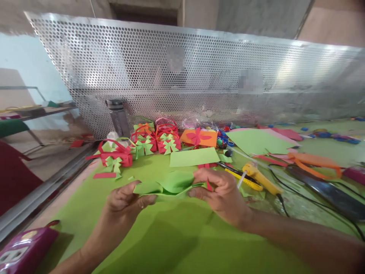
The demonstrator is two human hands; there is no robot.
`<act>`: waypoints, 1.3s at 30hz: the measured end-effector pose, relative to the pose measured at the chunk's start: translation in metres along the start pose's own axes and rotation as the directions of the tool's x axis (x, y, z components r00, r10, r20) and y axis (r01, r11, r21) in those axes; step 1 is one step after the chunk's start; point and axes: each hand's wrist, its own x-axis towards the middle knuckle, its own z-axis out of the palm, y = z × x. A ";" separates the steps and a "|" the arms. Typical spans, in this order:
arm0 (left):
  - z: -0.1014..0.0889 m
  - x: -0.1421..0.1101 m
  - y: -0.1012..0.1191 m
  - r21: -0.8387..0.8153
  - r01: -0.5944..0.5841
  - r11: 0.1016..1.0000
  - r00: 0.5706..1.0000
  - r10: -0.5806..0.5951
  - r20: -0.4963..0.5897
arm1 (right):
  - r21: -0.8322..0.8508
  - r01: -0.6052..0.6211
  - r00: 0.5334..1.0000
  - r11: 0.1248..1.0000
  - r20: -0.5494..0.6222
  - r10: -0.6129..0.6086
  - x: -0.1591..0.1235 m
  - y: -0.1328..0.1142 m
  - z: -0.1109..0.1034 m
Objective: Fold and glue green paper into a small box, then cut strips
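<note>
Left hand [125, 201]: grip pinching the left end of green paper [178, 182]
Right hand [225, 196]: grip pinching its right end
Green paper: folded, between both hands above the bench [154, 247]

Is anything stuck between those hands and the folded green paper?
Nothing visible is in the way: the left hand and right hand grip the folded green paper at opposite ends. A small red piece shows at the right hand, though exactly how it lies is unclear.
</note>
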 end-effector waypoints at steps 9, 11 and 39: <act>0.005 -0.005 -0.007 0.032 0.000 0.999 0.999 -0.002 0.044 | 0.033 -0.143 0.988 0.989 -0.053 0.144 -0.003 0.006 0.002; 0.004 -0.005 -0.012 0.028 0.028 0.999 0.999 -0.029 0.044 | 0.050 -0.162 0.984 0.985 -0.068 0.166 -0.003 0.006 0.003; 0.010 -0.016 -0.006 -0.023 0.155 0.988 0.981 -0.151 0.122 | 0.096 -0.366 0.921 0.926 0.176 0.347 -0.006 0.014 0.013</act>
